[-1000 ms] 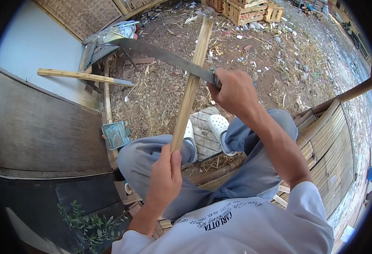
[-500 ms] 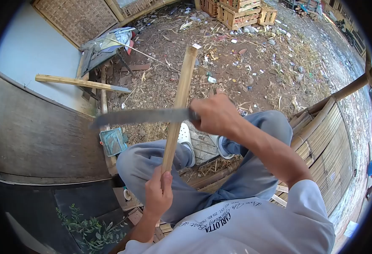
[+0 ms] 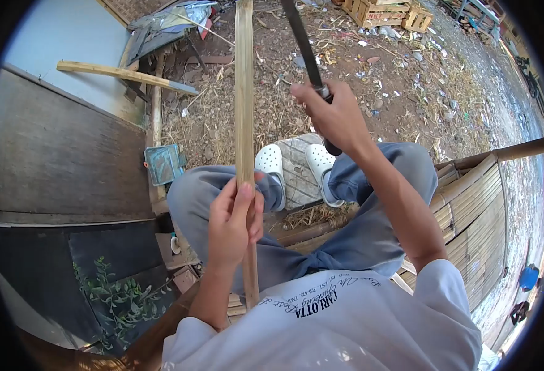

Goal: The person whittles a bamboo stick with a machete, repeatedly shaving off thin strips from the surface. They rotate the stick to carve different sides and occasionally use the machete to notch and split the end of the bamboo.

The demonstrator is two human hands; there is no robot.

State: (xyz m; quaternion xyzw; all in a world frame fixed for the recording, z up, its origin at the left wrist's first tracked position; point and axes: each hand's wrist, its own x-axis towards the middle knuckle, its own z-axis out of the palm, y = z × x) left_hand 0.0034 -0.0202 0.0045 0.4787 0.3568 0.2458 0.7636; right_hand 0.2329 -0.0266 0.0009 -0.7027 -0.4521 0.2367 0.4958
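My left hand (image 3: 231,216) is closed around a long, pale bamboo strip (image 3: 244,99), gripping it over my left thigh. The strip stands nearly lengthwise in the head view, its far end reaching the top edge and its near end close to my shirt. In my right hand (image 3: 340,117) is the dark handle of a machete (image 3: 307,52), fingers wrapped around it above my right knee. Its blade points away from me and up, apart from the strip on the right side; the tip lies beyond the top edge.
A wooden beam (image 3: 126,75) juts out at the left by a board wall (image 3: 68,148). A teal plastic container (image 3: 164,165) lies near my left knee. Wooden crates (image 3: 383,13) stand far off on littered ground. At right is a bamboo slat platform (image 3: 470,213).
The machete has swung from lying across the strip to pointing away, clear of it. My left hand has moved up and now grips the strip farther from its near end, with the strip more upright.
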